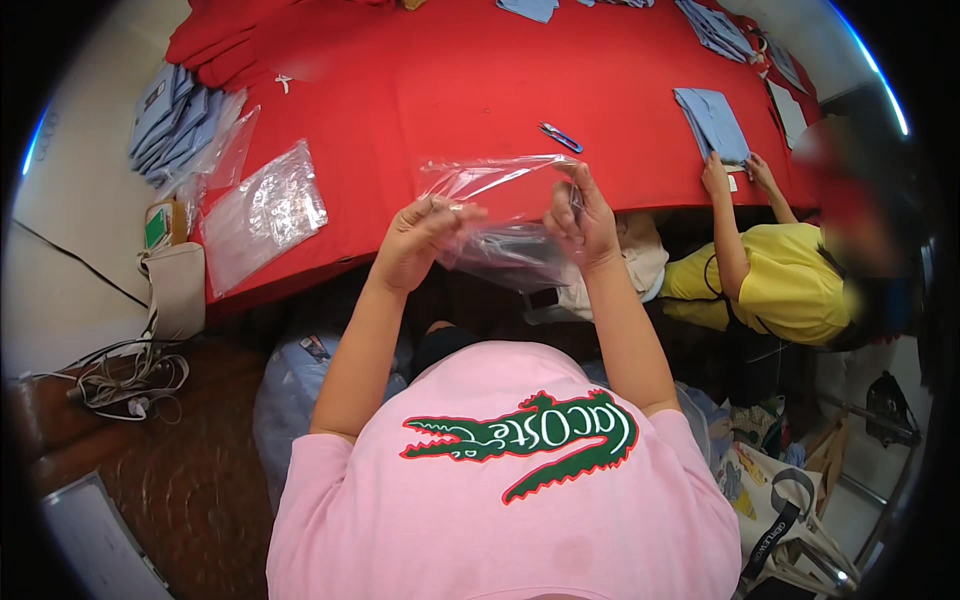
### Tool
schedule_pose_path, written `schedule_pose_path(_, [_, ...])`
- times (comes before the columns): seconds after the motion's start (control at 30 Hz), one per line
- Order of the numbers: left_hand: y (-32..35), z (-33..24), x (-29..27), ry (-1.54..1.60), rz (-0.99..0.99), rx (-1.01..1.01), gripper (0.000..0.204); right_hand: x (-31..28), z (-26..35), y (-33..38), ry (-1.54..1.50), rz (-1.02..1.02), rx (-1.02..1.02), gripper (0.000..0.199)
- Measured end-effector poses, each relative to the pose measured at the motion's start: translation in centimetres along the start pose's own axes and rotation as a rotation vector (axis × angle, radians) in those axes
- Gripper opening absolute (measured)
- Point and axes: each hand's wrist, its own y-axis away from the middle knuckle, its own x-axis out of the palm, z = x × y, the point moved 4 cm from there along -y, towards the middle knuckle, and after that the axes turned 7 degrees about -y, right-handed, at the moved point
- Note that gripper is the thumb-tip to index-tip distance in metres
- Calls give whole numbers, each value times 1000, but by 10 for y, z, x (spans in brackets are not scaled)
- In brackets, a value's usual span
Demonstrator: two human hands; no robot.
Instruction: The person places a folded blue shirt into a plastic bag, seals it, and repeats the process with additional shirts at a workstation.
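A clear plastic bag [510, 260] is stretched between my two hands, just over the near edge of the red-covered table [400, 130]. At its left side, my left hand [425, 235] pinches the film with curled fingers. My right hand [583, 218] grips the other side, its index finger raised along the edge. No garment shows inside the bag. Beyond my right hand lie blue-handled thread snips [561, 137]. More clear plastic bags [268, 215] lie in a flat stack to the left of my left hand.
Folded blue garments [175, 120] are piled at the far left, with others [718, 32] at the far right. A co-worker in yellow [790, 280] handles a folded blue garment [712, 122] on the right. Red cloth [235, 40] is heaped at the back left. Cables [130, 378] hang by the left wall.
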Motion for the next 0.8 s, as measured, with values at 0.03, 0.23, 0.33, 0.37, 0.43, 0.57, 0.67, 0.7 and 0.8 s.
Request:
schedule_pose_path(0.03, [5, -10, -1, 126, 40, -33, 19, -6, -4, -5, 45, 8, 8, 48])
schedule_pose_path(0.23, [25, 9, -6, -370, 303, -470, 34, -9, -15, 12, 153, 78, 53, 46])
schedule_pose_path(0.33, [32, 11, -9, -912, 468, -442, 37, 3, -14, 18, 492, 115, 193, 34])
schedule_pose_path(0.37, [34, 11, -11, -1010, 462, -411, 35, 10, -14, 18, 641, 133, 293, 32])
schedule_pose_path(0.43, [36, 9, -13, -1201, 454, -343, 33, 11, -21, 14, 831, 174, 415, 40])
schedule_pose_path(0.57, [27, 3, -31, -700, 356, -595, 37, 3, -19, 7, 858, 142, 369, 45])
schedule_pose_path(0.67, [35, -4, -41, -458, 228, -610, 40, -11, -10, 10, 747, -4, 411, 29])
schedule_pose_path(0.7, [38, -4, -47, -511, 213, -594, 40, -18, -11, 13, 744, 15, 400, 24])
schedule_pose_path(0.8, [49, 5, -65, -686, 259, -598, 35, -38, -31, 28, 782, 69, 421, 13])
